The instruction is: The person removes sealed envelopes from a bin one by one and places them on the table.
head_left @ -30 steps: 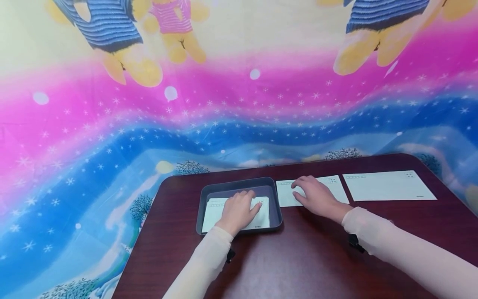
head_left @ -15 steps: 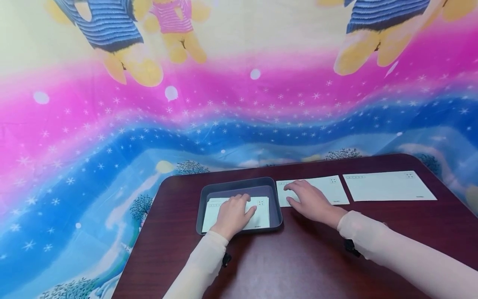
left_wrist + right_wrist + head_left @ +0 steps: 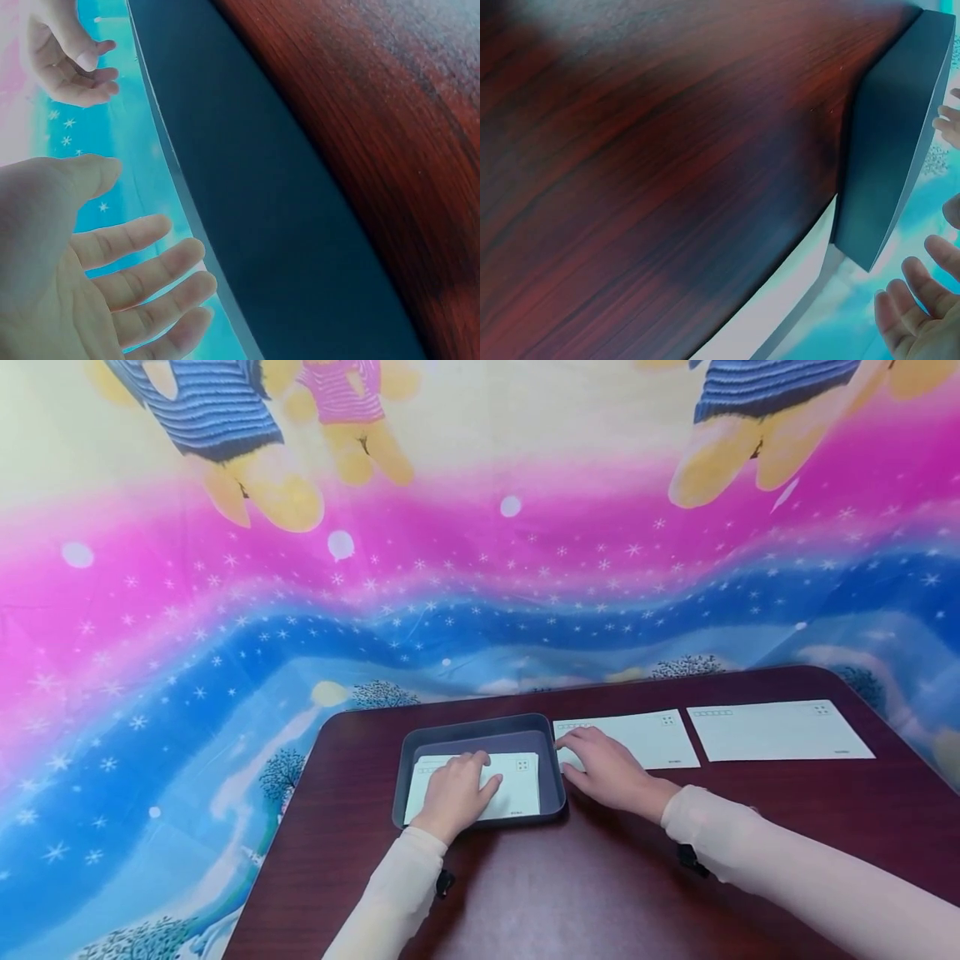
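Note:
A dark grey tray stands on the table, with a small stack of white envelopes lying in its front part. Over the left side of that stack hovers my left hand. Its fingers look loosely extended and spread in the left wrist view, with nothing between them. My right hand is above the left part of another envelope, which lies beside the tray. Its fingertips are near the tray's right wall. In the right wrist view the right hand holds nothing, its fingers gently bent.
Farther right lies a third white envelope, separated from the middle one by a narrow gap. All rest on a dark reddish-brown wooden table with rounded back corners. A colourful printed cloth hangs behind the table.
Both hands have moved left, the left across the envelope stack and slightly toward the body, the right toward the tray. The tray and envelopes have stayed in place.

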A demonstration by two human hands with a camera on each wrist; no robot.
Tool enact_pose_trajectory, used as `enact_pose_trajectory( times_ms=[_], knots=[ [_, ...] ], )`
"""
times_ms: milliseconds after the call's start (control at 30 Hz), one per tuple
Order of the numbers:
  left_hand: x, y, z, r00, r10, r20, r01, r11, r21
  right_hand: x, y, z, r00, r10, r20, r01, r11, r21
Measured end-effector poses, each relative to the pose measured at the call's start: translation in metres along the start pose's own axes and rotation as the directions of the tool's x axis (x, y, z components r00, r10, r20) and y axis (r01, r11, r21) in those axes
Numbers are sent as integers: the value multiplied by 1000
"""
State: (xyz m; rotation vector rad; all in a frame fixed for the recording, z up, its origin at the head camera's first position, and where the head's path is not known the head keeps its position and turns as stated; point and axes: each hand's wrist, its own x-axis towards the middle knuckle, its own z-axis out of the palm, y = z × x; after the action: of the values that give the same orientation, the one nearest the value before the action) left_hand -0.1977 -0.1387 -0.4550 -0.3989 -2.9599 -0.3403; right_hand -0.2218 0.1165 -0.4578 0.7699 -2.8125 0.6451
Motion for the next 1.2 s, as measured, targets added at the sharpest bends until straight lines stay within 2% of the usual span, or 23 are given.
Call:
enact_pose_trajectory(
  times_ms=[267,567,967,1200],
  knots=[
    [-1,-7,-1,1000,-22,-11,22,1000,-16,0,-7,3,999,-34,19,35,999,-13],
    [-2,-13,-1,999,-31,-6,31,999,-17,3,-14,10,998,-68,5,68,998,-1],
    [-3,-19,0,998,-55,-4,55,998,-26,8,-26,26,997,-68,22,67,998,19],
    [-5,-23,1,998,-53,-27,53,999,-11,13,-30,31,998,-60,34,59,998,27]
  ],
)
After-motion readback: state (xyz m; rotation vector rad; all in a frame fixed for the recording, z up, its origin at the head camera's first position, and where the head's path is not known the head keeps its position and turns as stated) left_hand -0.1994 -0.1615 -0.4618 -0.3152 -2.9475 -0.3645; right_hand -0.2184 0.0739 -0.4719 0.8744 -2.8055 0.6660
